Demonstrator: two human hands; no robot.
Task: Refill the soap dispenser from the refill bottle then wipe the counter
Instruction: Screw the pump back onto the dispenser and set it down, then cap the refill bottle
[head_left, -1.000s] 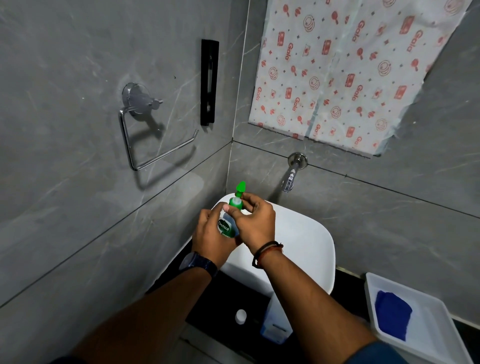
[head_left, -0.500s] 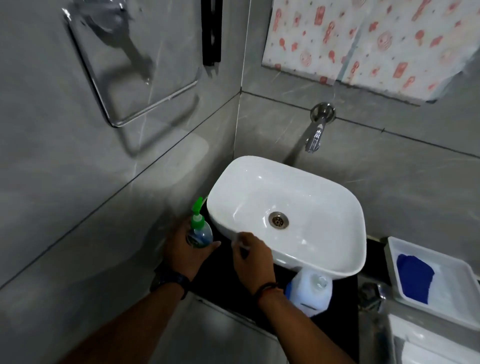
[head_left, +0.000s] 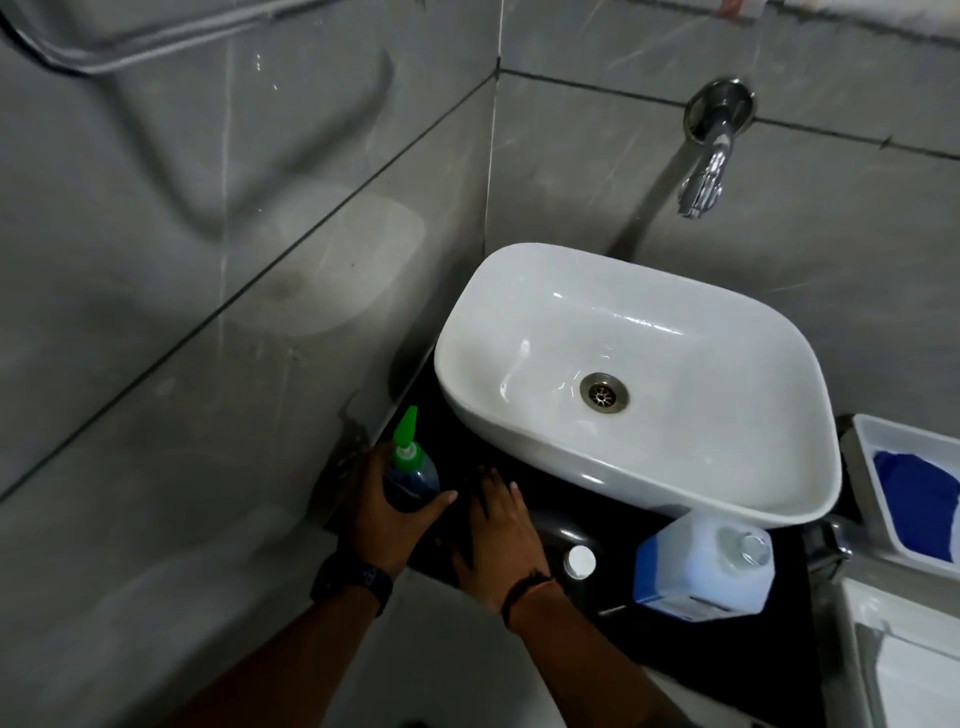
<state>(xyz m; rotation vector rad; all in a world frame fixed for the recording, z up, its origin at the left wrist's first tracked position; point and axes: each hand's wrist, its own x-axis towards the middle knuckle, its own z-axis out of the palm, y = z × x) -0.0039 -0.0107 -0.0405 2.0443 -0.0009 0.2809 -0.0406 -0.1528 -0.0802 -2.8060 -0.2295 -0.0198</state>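
- Grey tiled walls (head_left: 260, 338) meet in a corner, and a black counter (head_left: 691, 644) sits tight below them with a white basin (head_left: 675, 332) on top.
- Left hand (head_left: 387, 512) is wrapped round the soap dispenser (head_left: 410, 480), fingers curled on its dark lower body, thumb across the front; the bottle stands by the wall at the counter's left end, green pump on top.
- Whether the dispenser's base touches the counter is hidden by the hand.
- Right hand (head_left: 498, 530) lies flat, fingers spread, palm down on the counter just beside the dispenser, gripping nothing.
- Small white cap (head_left: 581, 561) rests on the counter near the right wrist.
- Refill bottle (head_left: 706, 569) stands further right, its neck open, partly tucked under the basin's front rim.
- Tap (head_left: 706, 156) juts from the back wall above the basin.
- White tray (head_left: 872, 499) with a blue cloth (head_left: 914, 499) is cut off at the right edge.
- Metal rail (head_left: 130, 47) runs off the top left, blurred.
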